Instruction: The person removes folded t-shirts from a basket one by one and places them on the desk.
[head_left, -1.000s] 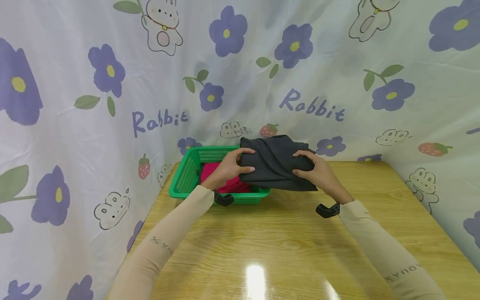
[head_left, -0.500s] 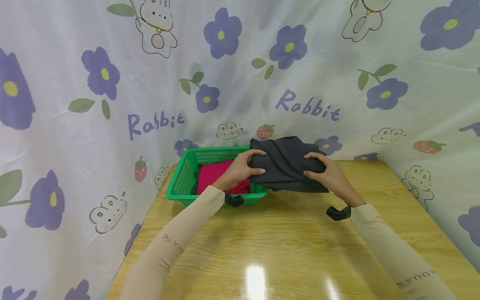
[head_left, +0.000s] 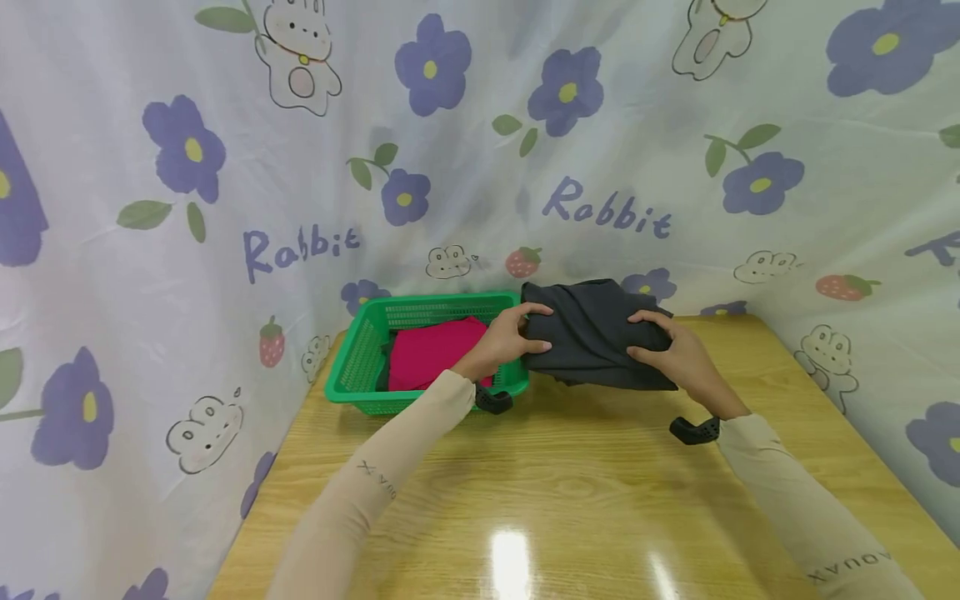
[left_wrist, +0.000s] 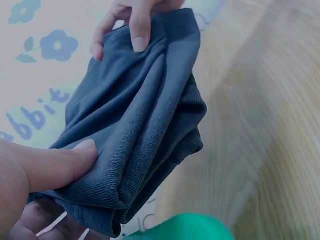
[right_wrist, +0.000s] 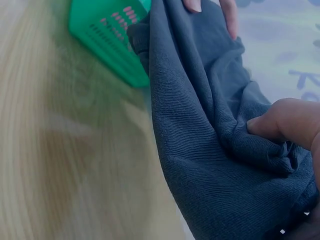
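Observation:
A dark grey folded cloth [head_left: 588,333] is held up by both hands just right of the green basket. My left hand [head_left: 506,340] grips its left end; in the left wrist view the thumb [left_wrist: 65,167] lies on top and fingers are underneath. At the other end my right hand [head_left: 682,358] pinches the cloth, its thumb [right_wrist: 285,122] pressing a crumpled fold in the right wrist view. Several layers show along the edge of the cloth [left_wrist: 135,130]. Inside the green basket [head_left: 352,395] lies a red cloth [head_left: 431,354], with some dark fabric beside it.
The wooden table [head_left: 480,483] extends in front of the basket and to the right. Behind and at both sides hangs a white curtain [head_left: 480,142] with purple flowers and rabbits. Each wrist wears a black device.
Both hands have carried the dark cloth rightward, off the basket's right part, and more of the red cloth shows. The view has shifted slightly too.

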